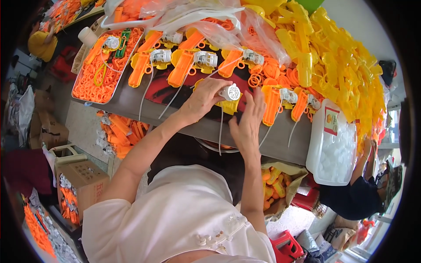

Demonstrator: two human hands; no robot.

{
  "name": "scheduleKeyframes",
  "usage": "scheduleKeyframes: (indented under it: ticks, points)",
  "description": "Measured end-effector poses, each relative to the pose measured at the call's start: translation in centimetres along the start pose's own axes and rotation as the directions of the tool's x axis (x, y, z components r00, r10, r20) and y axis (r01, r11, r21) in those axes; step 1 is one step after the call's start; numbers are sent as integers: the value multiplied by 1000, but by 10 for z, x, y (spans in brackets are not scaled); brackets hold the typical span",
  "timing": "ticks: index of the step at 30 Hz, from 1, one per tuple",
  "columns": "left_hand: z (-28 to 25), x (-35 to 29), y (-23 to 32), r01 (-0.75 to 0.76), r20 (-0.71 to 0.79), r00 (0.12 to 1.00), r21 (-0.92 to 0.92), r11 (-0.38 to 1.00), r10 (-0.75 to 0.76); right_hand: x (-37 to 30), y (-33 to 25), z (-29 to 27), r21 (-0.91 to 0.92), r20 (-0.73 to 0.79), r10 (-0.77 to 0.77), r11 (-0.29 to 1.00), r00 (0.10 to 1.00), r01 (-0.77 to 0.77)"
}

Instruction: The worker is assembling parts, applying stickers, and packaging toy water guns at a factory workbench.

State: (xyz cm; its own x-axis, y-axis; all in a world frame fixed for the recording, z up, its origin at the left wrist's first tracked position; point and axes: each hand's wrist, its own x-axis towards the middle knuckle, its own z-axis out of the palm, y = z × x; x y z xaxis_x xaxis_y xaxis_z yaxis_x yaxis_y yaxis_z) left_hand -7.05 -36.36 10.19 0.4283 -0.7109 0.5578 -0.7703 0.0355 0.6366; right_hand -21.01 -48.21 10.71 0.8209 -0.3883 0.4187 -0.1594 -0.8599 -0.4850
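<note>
My left hand [202, 100] is closed around a white cylinder part [232, 92] with a patterned round end, at the middle of the table. Beneath the part lies a yellow plastic shell [230, 106], partly hidden by my fingers. A pale cord [220, 131] hangs from there over the table's near edge. Just to the right, my right hand [250, 116] is open, thumb and fingers apart, with nothing seen in it. Similar orange and yellow toy guns with white cylinders lie beyond and beside my hands, among them one toy gun [179, 70] left of centre and another [272, 105] to the right.
A metal tray [136, 44] of small orange rings stands at the left. A large heap of yellow shells [337, 57] and plastic bags [219, 22] cover the far side. At the right sits a white tub [319, 151] of translucent pieces. Another person's arm [363, 158] is beyond it.
</note>
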Motion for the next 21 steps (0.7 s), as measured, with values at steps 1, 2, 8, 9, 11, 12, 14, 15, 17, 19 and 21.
scheduleKeyframes:
  ticks: [1,2,8,9,11,12,14,15,17,19,21]
  points:
    - [0,-3,0,-1,3,1000,-5,1000,1,2,2,3,35,67,-4,999,998,2]
    - [-2,-4,-2,24,11,1000,14,1000,-25,6,5,7,70,127,-14,998,992,5]
    - [-6,-8,-7,210,-16,975,-264,941,-222,13,12,-4,182,112,-27,983,993,7]
    - [-11,-8,-11,209,-17,975,-260,943,-221,15,7,-3,320,94,-8,947,996,-22]
    - [-24,-6,-15,325,88,944,-403,856,-317,17,3,0,454,77,10,890,997,-44]
    - [-30,-3,-13,311,93,950,-348,884,-298,18,2,1,505,100,47,858,994,-91]
    - [-36,5,-13,231,92,973,-290,929,-213,21,-1,-1,553,128,76,822,989,-135]
    - [-40,9,-12,148,97,987,-235,961,-128,24,-5,-6,546,146,93,823,985,-159]
    - [-46,18,-11,120,132,986,-185,975,-97,28,-8,-14,516,148,86,843,985,-152]
    - [-47,25,-11,75,254,966,-130,989,-39,30,-5,-12,574,161,92,801,983,-169]
    - [-48,30,-14,66,284,958,-128,990,-27,31,-4,-12,628,177,101,754,979,-191]
